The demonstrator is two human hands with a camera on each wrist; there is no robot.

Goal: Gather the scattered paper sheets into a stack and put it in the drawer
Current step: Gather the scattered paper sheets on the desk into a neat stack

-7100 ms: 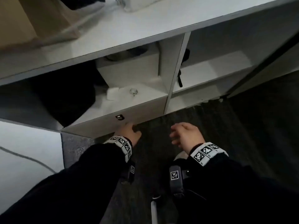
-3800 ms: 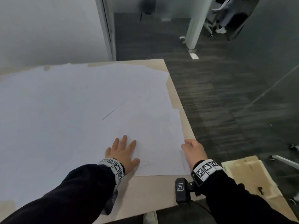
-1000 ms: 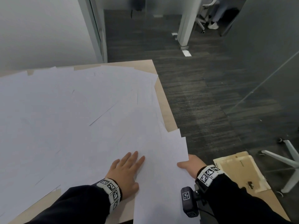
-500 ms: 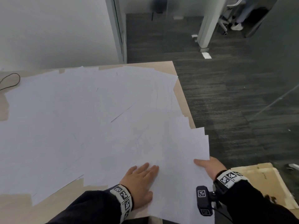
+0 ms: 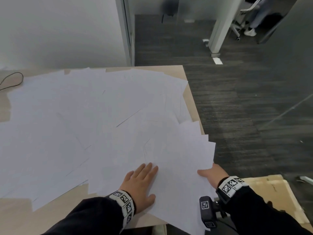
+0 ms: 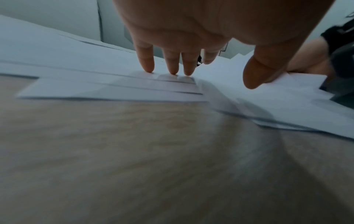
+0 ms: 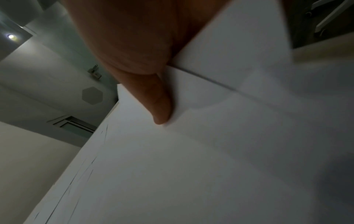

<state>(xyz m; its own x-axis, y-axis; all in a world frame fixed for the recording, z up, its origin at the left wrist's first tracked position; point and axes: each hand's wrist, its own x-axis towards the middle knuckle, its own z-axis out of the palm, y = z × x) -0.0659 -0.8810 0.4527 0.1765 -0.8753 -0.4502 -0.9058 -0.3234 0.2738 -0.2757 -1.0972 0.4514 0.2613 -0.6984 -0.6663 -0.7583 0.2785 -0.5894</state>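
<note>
Many white paper sheets (image 5: 88, 126) lie scattered and overlapping across a light wooden table (image 5: 55, 216). At the near right corner a fan of sheets (image 5: 183, 158) juts past the table edge. My left hand (image 5: 144, 180) lies flat on the papers, and its straight fingertips (image 6: 173, 71) press the top sheets. My right hand (image 5: 210, 173) grips the fan's right edge. Its thumb (image 7: 161, 109) lies on top, and the other fingers are hidden beneath the paper. The drawer is out of view.
A flattened cardboard box (image 5: 274, 197) lies on the dark carpet (image 5: 245, 107) right of the table. A black cable (image 5: 11, 80) loops at the table's far left. A white wall stands behind, with a pillar (image 5: 220, 26) and an office chair farther off.
Earlier I was down at an open drawer; then I turned to the table. Over the last second more sheets have slid to the near right corner, and the overhanging fan has grown.
</note>
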